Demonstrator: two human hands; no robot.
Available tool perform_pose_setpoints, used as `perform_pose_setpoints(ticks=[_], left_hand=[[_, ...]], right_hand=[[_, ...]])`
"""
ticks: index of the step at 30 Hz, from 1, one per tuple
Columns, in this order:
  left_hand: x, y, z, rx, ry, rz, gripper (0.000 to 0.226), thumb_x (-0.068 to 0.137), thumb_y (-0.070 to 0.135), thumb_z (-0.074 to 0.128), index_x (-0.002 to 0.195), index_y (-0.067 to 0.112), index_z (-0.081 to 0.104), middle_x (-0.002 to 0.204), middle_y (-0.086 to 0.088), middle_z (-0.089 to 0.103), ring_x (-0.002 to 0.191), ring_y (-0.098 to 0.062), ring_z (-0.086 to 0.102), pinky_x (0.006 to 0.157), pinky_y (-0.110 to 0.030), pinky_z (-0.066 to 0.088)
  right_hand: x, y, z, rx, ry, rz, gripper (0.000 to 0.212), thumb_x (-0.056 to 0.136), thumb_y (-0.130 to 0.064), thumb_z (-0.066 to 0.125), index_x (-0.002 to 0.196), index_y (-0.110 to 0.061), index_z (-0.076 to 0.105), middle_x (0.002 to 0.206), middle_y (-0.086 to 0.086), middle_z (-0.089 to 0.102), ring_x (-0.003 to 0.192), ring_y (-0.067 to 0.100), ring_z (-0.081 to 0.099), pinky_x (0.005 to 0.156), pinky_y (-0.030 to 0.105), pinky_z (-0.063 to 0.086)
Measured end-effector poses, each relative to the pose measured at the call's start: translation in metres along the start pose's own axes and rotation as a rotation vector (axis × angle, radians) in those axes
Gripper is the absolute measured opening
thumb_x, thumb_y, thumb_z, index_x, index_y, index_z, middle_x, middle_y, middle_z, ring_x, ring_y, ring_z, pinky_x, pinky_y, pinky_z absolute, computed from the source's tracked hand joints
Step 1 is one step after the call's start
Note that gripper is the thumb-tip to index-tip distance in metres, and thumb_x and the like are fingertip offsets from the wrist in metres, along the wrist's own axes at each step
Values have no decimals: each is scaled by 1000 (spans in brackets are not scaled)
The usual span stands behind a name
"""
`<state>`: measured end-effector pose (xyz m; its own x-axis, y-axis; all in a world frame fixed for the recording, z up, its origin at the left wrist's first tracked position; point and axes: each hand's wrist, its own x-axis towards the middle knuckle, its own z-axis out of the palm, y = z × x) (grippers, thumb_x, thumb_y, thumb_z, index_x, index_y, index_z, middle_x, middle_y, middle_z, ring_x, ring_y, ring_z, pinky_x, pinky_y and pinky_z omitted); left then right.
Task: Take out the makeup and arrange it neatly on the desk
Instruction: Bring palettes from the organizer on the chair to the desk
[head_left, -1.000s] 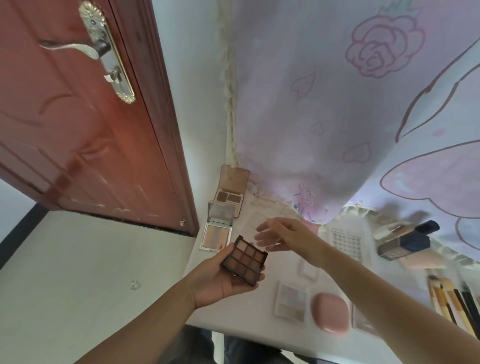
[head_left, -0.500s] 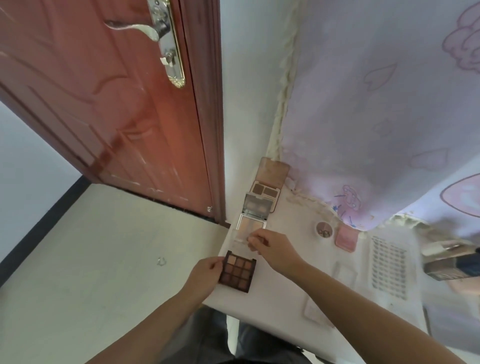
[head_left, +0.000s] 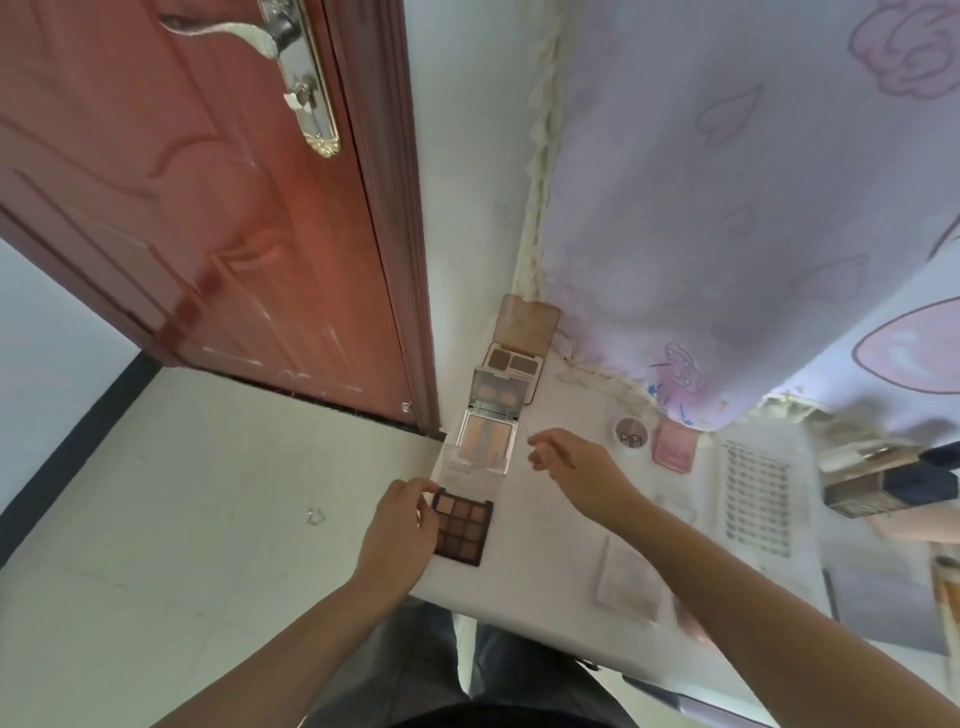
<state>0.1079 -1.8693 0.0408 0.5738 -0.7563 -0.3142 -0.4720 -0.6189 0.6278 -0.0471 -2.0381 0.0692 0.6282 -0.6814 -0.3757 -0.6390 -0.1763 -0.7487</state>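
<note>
Item 1: the 9-pan eyeshadow palette, dark frame, brown and tan pans in a 3 by 3 grid. It lies flat at the desk's left edge, open and face up, its clear lid folded away toward the wall.

Item 2: my left hand, at the palette's left side, fingers curled over the near-left corner and gripping its frame. The palette lies directly right of this hand, and this is the nearer hand by far.

Item 3: my right hand, hovering above the desk just right of the lid, fingers loosely spread, holding nothing I can make out.

Item 4: the column beyond, running away from me: a pale 2-tone compact, mirror raised, then a brown brow compact against the curtain. The palette sits as the nearest piece in this line, slightly skewed, I judge; a small nudge from the left hand would square it.

Item 5: further right, a round pot and a pink blush.
</note>
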Motion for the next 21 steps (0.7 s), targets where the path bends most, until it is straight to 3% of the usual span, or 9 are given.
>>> perform_pose_setpoints(ticks=[2,4,7,10,12,14,18,21], left_hand=[[-8,18,2,-45,-13,129,18,97,21,43,94,37,48,92,17,55,81,-1,55,65,-7,39],[-16,40,16,-129,-152,223,25,96,15,44,88,39,51,84,19,56,79,2,56,67,-7,43],[-25,74,52,-167,-396,247,27,96,12,42,109,26,61,97,11,63,89,-2,58,77,-6,42],[-27,97,89,-67,-538,153,39,96,13,40,134,12,49,129,-5,55,118,-18,52,100,-22,38],[-28,106,101,-45,-552,111,39,96,12,40,134,7,49,131,-8,54,119,-21,52,101,-24,37],[-28,111,106,-96,-566,84,34,96,8,40,125,5,57,122,-10,60,109,-22,57,96,-28,44],[-28,112,94,-403,-616,-105,26,99,14,40,108,17,64,105,-6,66,93,-17,60,86,-30,50],[-25,112,78,-779,-783,-284,36,101,34,39,114,12,65,114,-14,66,103,-25,61,93,-37,49]], right_hand=[[-17,20,-29,-44,27,51,21,98,-19,41,100,-21,62,93,-3,67,94,16,65,83,23,47],[-40,43,-50,-253,-4,84,20,96,-18,45,100,-20,63,96,-3,67,96,17,64,86,25,46],[-77,75,-50,-516,-115,75,24,93,-32,49,114,-25,58,118,-4,57,109,17,56,91,27,43],[-105,94,-29,-720,-150,39,46,84,-52,52,124,-32,43,139,-7,35,130,19,36,100,40,41],[-110,102,-15,-886,-128,-47,55,83,-52,53,129,-25,38,143,1,31,134,27,29,110,47,26],[-109,104,-7,-961,-67,-147,52,86,-44,51,128,-16,40,137,9,37,129,32,35,115,46,15],[-107,100,-14,-806,4,-207,47,85,-41,51,123,-14,44,138,9,38,127,29,37,110,36,27],[-108,79,-26,-522,65,-254,55,81,-53,54,123,-17,46,137,2,40,125,21,40,103,28,37]])
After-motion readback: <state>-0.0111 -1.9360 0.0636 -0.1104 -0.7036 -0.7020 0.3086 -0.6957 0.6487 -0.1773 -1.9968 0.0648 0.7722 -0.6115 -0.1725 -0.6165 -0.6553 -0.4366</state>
